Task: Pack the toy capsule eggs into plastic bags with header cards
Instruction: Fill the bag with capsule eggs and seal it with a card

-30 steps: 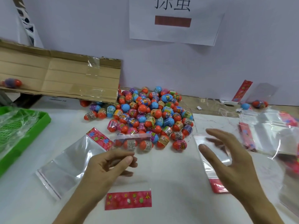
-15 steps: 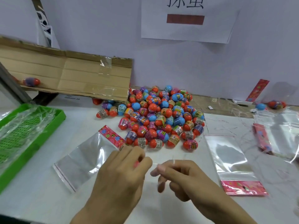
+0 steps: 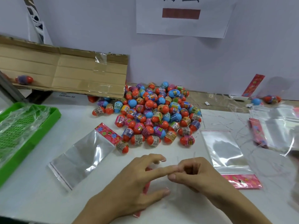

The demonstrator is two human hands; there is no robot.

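A heap of several capsule eggs [image 3: 153, 113], red, blue and purple, lies mid-table. My left hand [image 3: 137, 183] rests with its fingers spread over a clear plastic bag [image 3: 174, 198] near the front edge. The bag's red header card [image 3: 146, 186] shows between the fingers. My right hand [image 3: 194, 173] meets the left index fingertip and pinches the bag's thin clear film with curled fingers. An empty bag [image 3: 80, 157] with a red flowered card [image 3: 107, 132] lies to the left. Another empty bag [image 3: 226, 152] lies to the right, its card [image 3: 241, 181] toward me.
A green tray [image 3: 48, 117] holding crumpled clear film sits at the left. Behind it a flattened cardboard sheet [image 3: 64, 73] slopes down with one egg [image 3: 24, 79] on it. More bags [image 3: 278, 126] are stacked at the right, and stray eggs [image 3: 271, 99] lie by the wall.
My hands, apart a second ago, have come together over the bag at the front. The right hand moved left from the right-hand bag and now pinches film. The view tilted slightly.
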